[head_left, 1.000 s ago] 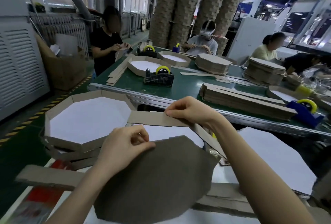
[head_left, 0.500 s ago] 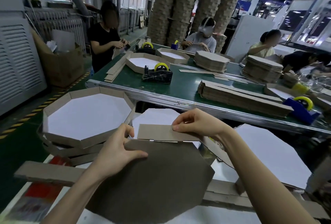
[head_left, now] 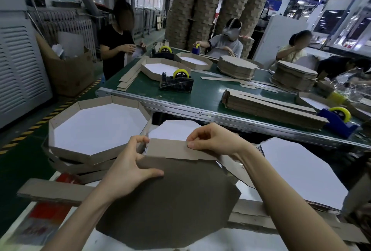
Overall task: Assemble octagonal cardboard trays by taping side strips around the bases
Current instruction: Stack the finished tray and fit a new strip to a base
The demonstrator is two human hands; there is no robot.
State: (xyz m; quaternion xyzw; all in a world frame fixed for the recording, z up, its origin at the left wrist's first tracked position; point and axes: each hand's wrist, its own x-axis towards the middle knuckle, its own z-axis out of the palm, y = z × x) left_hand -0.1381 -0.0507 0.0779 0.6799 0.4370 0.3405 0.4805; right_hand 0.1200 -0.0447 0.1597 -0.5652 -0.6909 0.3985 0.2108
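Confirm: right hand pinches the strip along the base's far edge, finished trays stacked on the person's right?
Not quite. The head view shows the finished trays stacked on the person's left, not the right. The rest holds: the right hand pinches the strip along the far edge of the base.
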